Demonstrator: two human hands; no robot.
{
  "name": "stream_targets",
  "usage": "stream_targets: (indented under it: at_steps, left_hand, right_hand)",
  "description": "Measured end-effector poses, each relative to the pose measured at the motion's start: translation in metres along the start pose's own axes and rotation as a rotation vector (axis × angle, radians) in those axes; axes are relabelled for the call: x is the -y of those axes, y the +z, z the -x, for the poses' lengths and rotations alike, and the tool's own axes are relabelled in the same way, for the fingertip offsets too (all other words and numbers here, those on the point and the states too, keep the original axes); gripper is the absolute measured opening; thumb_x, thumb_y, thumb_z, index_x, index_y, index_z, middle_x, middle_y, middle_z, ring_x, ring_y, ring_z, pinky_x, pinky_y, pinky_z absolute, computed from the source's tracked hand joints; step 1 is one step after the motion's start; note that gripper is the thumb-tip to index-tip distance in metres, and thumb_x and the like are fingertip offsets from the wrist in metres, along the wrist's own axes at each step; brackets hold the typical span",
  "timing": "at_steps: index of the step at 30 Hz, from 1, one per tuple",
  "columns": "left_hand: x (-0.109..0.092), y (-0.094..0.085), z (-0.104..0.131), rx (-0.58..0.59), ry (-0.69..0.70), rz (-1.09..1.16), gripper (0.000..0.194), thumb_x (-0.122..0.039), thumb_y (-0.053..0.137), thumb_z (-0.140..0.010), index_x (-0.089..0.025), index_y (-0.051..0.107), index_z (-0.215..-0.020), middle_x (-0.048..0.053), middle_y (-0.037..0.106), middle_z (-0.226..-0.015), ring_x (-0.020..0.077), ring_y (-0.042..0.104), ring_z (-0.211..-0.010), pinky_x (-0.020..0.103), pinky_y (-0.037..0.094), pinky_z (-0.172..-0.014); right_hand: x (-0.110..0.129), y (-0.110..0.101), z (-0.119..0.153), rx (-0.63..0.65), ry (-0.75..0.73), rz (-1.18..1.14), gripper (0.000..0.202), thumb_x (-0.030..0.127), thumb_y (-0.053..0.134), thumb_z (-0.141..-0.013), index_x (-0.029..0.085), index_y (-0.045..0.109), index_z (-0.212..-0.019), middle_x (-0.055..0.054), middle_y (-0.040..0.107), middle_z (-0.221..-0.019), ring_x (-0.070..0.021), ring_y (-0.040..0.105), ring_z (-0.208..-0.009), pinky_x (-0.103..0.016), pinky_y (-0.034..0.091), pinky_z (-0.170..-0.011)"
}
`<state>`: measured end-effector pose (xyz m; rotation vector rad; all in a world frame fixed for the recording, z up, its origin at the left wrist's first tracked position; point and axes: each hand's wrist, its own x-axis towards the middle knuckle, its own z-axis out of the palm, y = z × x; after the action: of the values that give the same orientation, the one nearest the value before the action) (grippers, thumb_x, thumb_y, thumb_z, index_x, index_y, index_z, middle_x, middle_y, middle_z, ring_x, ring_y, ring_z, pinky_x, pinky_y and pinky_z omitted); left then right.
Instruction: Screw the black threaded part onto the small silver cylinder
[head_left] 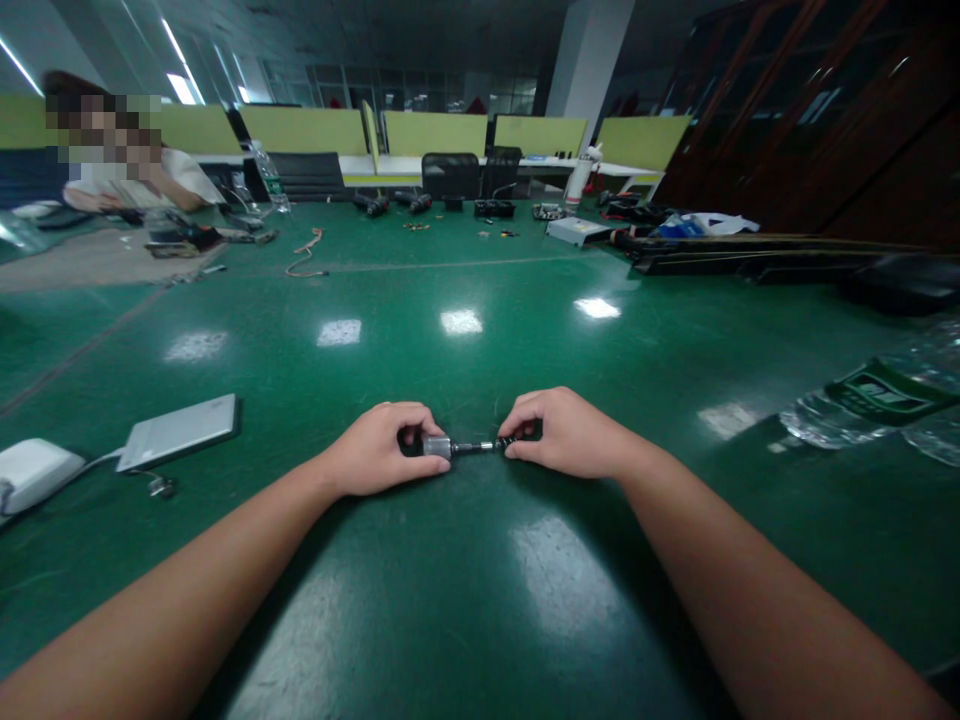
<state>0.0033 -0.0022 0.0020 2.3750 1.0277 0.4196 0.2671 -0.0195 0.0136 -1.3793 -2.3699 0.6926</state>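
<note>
My left hand (379,450) is closed around a small silver metal cylinder (437,448), with thumb and fingers on its two sides. From the cylinder a thin shaft (474,447) points right; it is dark near the cylinder and silver toward its end. My right hand (562,432) pinches a small dark ridged piece (505,443) at the shaft's tip. Whether that piece is joined to the shaft or only touches it, I cannot tell. Both hands are close to the green tabletop (450,580), and the parts lie nearly level between them.
On the left are a silver flat device (180,432) and a white cabled block (37,475). Water bottles (862,405) lie at the right. Black long strips (720,255) and a grey box (577,231) sit farther back. A person (142,185) sits at the far left.
</note>
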Motion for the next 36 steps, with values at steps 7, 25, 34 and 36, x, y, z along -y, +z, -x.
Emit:
stream_targets:
  at_steps: [7, 25, 34, 36]
  left_hand:
    - [0.001, 0.0, 0.0, -0.001, -0.001, 0.008, 0.026, -0.04, 0.073, -0.077, -0.017, 0.07, -0.089, 0.0, 0.063, -0.077, 0.0147, 0.055, -0.069, 0.025, 0.038, -0.064]
    - [0.001, 0.001, 0.0, 0.005, 0.009, 0.141, 0.025, -0.039, 0.061, -0.088, -0.016, 0.071, -0.09, 0.002, 0.066, -0.077, 0.0133, 0.057, -0.067, 0.024, 0.041, -0.063]
    - [0.001, 0.001, -0.001, 0.012, 0.006, 0.052, 0.028, -0.037, 0.075, -0.074, -0.016, 0.072, -0.093, 0.001, 0.065, -0.078, 0.0146, 0.057, -0.07, 0.025, 0.041, -0.065]
    - [0.001, 0.001, -0.001, 0.014, 0.003, 0.038, 0.028, -0.037, 0.076, -0.073, -0.017, 0.072, -0.092, 0.001, 0.065, -0.079, 0.0147, 0.057, -0.07, 0.025, 0.041, -0.064]
  right_hand:
    - [0.009, 0.022, -0.007, -0.092, -0.068, -0.13, 0.028, 0.017, 0.073, -0.075, 0.02, 0.075, -0.102, -0.004, 0.073, -0.09, -0.0154, 0.065, -0.08, -0.029, 0.049, -0.075]
    - [0.014, 0.033, -0.013, -0.072, -0.159, -0.051, 0.019, 0.019, 0.072, -0.077, 0.018, 0.075, -0.096, -0.004, 0.07, -0.085, -0.0163, 0.06, -0.082, -0.029, 0.045, -0.074]
    - [0.016, 0.035, -0.013, -0.067, -0.182, -0.047, 0.013, 0.018, 0.073, -0.078, 0.018, 0.074, -0.091, -0.004, 0.069, -0.082, -0.0161, 0.059, -0.081, -0.028, 0.044, -0.074]
    - [0.017, 0.035, -0.013, -0.067, -0.186, -0.044, 0.012, 0.019, 0.073, -0.078, 0.018, 0.074, -0.09, -0.004, 0.069, -0.082, -0.0161, 0.059, -0.081, -0.028, 0.043, -0.073]
